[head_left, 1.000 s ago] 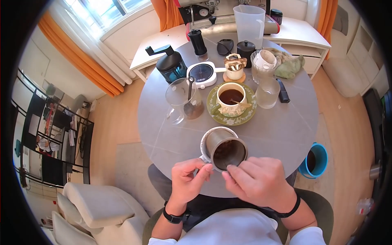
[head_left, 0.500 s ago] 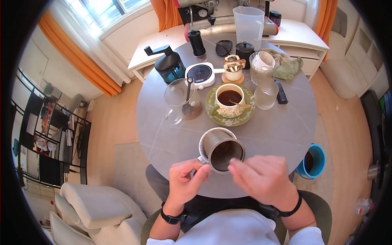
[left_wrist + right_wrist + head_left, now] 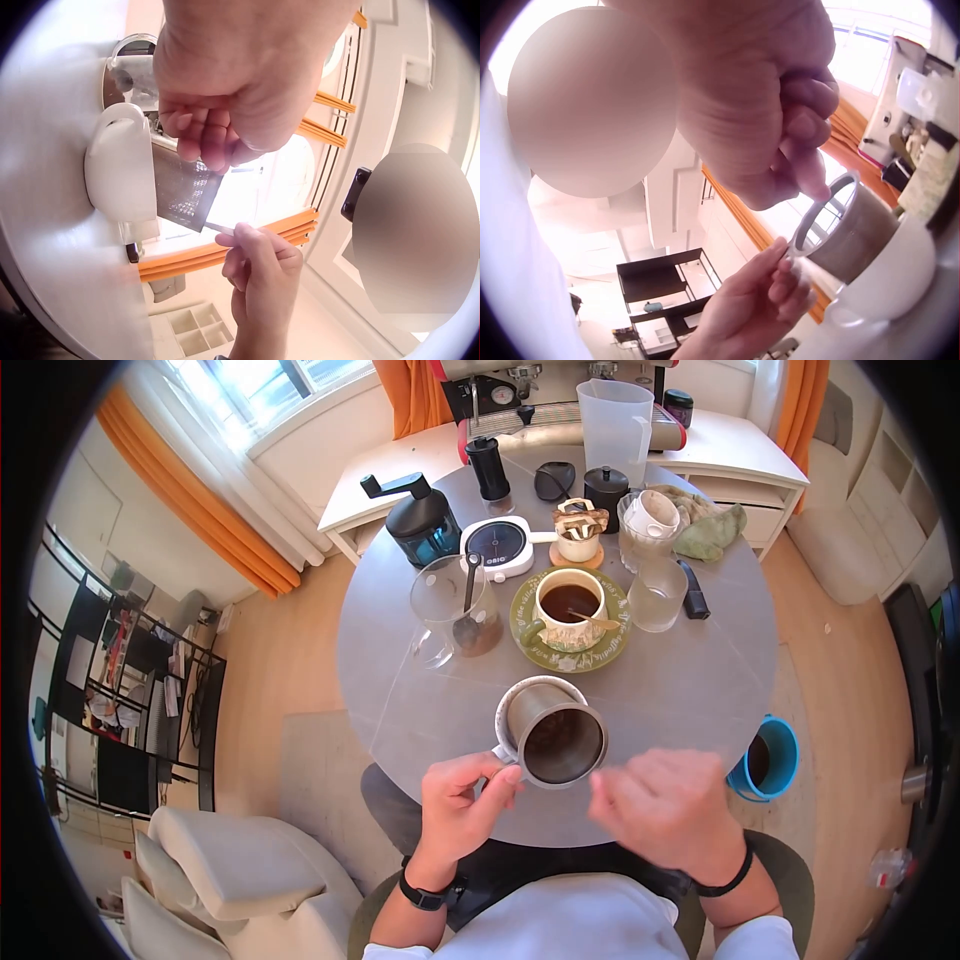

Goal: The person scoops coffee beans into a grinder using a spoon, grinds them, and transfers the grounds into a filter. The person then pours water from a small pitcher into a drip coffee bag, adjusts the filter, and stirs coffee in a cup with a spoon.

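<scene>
A metal mesh strainer (image 3: 562, 745) leans in a white cup (image 3: 505, 705), its round mouth tilted toward the person, dark residue inside. At the rim's lower left, the left hand (image 3: 465, 805) pinches the strainer's edge between thumb and fingers, near the cup's handle. The right hand (image 3: 665, 805), blurred, is just right of the rim with curled fingers. In the left wrist view, thumb and index of the right hand (image 3: 262, 270) pinch a thin pale piece (image 3: 220, 228) that reaches the rim; what it is cannot be told. The right wrist view shows a fingertip near the strainer (image 3: 855, 232).
A coffee cup (image 3: 570, 605) with a spoon stands on a green saucer (image 3: 530, 645). Around it are a glass jug (image 3: 440, 600), a grinder (image 3: 422, 525), a scale (image 3: 497, 548), a water glass (image 3: 657, 595) and a cloth (image 3: 710, 532). A blue bucket (image 3: 783, 760) stands on the floor.
The right hand has moved from the strainer's lower rim to its right side. The left hand keeps its pinch. The strainer and cup have barely shifted.
</scene>
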A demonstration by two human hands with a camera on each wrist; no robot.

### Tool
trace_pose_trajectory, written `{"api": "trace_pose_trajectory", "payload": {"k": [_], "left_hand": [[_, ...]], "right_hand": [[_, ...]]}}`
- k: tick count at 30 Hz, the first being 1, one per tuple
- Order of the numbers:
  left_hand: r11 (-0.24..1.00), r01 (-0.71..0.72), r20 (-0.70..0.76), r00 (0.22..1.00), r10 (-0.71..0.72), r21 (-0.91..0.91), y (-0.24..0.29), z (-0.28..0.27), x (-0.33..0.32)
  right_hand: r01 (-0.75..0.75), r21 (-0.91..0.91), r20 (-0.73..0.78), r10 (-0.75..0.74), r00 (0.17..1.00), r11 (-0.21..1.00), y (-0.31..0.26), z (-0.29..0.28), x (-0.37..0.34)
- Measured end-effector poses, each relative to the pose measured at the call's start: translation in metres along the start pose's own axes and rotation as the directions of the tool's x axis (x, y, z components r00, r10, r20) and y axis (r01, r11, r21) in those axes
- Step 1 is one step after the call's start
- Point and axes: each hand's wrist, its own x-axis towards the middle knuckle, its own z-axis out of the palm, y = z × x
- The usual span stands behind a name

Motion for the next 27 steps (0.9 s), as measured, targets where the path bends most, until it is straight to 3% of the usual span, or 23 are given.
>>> {"api": "trace_pose_trajectory", "payload": {"k": [2,4,6,8,10,14,16,18,20,24,26,27], "left_hand": [[1.000,-0.001,0.016,1.000,0.001,-0.017,0.000,0.002,0.003],[1.000,-0.013,-0.009,1.000,0.012,-0.022,0.003,0.003,0.002],[1.000,-0.005,-0.006,1.000,0.005,-0.023,0.002,0.001,0.001],[1.000,-0.005,-0.012,1.000,0.004,-0.026,0.002,-0.002,0.000],[0.999,-0.009,-0.007,1.000,0.008,-0.050,0.002,0.001,0.002],[0.999,-0.007,-0.005,1.000,0.007,-0.050,0.002,0.005,0.003],[0.999,-0.022,-0.004,1.000,0.022,-0.034,0.002,0.003,0.001],[1.000,-0.023,-0.004,1.000,0.023,-0.019,0.000,0.001,0.001],[1.000,-0.025,0.004,1.000,0.025,-0.008,0.000,0.001,0.002],[1.000,-0.022,0.008,1.000,0.022,0.016,0.000,0.002,0.003],[0.999,-0.030,-0.002,1.000,0.030,0.031,0.001,-0.001,0.000],[0.999,-0.034,-0.008,0.999,0.034,0.022,0.000,-0.002,-0.001]], "right_hand": [[0.054,0.270,0.039,-0.067,0.997,0.961,-0.012,0.009,-0.002],[0.030,0.262,0.003,-0.032,0.999,0.965,-0.013,0.014,0.000],[-0.039,0.078,-0.157,0.051,0.986,0.996,-0.004,0.014,0.003],[-0.046,0.027,-0.140,0.049,0.989,0.999,0.000,0.005,0.002],[0.015,0.114,0.022,-0.018,1.000,0.993,-0.002,-0.002,0.000],[0.018,0.221,0.011,-0.021,1.000,0.975,-0.010,0.010,0.005],[-0.046,0.004,-0.135,0.046,0.990,0.999,-0.002,0.009,0.008],[-0.059,0.011,-0.117,0.060,0.991,0.998,0.003,0.003,0.004],[-0.032,0.060,0.016,0.031,0.999,0.998,0.001,-0.001,-0.001],[0.009,0.232,-0.013,-0.006,1.000,0.973,-0.013,0.013,0.003],[-0.079,0.013,-0.142,0.080,0.987,0.997,-0.002,0.008,0.007],[-0.074,0.014,-0.085,0.074,0.994,0.997,0.001,0.000,0.006]]}}
